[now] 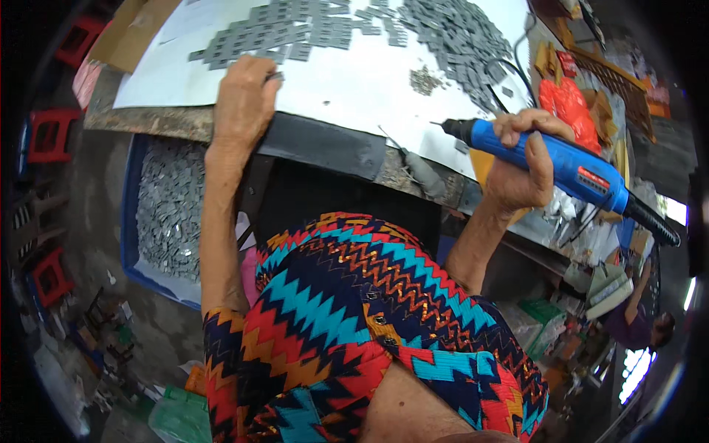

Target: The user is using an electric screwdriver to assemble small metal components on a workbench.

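Both hands, the left (247, 100) and the right (517, 181), were bare, and so were the wrists and forearms. Below them, the person wore a loose, boldly patterned blouse (310, 314) covered in jagged zigzags of turquoise, red, orange and near-black navy. Broad, stepped blocks of colour filled the side under the left hand; finer rows of zigzag, flecked with orange, crossed toward the right. The left sleeve (224, 354) ended near the elbow, in the same print. Small dark buttons (379, 320) ran down the front between the hands, beneath an open neckline.
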Available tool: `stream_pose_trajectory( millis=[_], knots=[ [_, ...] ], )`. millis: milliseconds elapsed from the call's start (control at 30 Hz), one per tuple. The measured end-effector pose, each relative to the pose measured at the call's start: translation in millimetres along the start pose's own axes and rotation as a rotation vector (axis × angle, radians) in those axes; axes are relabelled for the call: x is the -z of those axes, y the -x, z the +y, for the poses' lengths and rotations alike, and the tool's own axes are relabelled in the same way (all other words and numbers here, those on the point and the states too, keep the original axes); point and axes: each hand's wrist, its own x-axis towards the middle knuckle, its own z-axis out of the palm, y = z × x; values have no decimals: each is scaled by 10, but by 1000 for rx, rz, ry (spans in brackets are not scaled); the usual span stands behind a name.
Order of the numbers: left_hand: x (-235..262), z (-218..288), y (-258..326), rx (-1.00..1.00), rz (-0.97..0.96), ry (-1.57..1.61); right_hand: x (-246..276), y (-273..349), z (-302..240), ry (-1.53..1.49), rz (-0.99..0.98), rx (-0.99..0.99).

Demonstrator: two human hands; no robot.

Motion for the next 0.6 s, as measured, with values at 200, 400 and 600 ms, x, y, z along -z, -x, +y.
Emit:
stream_pose_trajectory(
  millis=[200, 400, 600],
  knots=[
    [-127, 46, -71, 130, -35, 64, 131, -88, 51, 46, 30, 37],
    [-144, 293, -12, 127, -84, 148, 32, -119, 115, 113, 28, 30],
    [-489, 558, -152, -5, -142, 225, 182, -156, 117, 144, 63, 100]
  ],
)
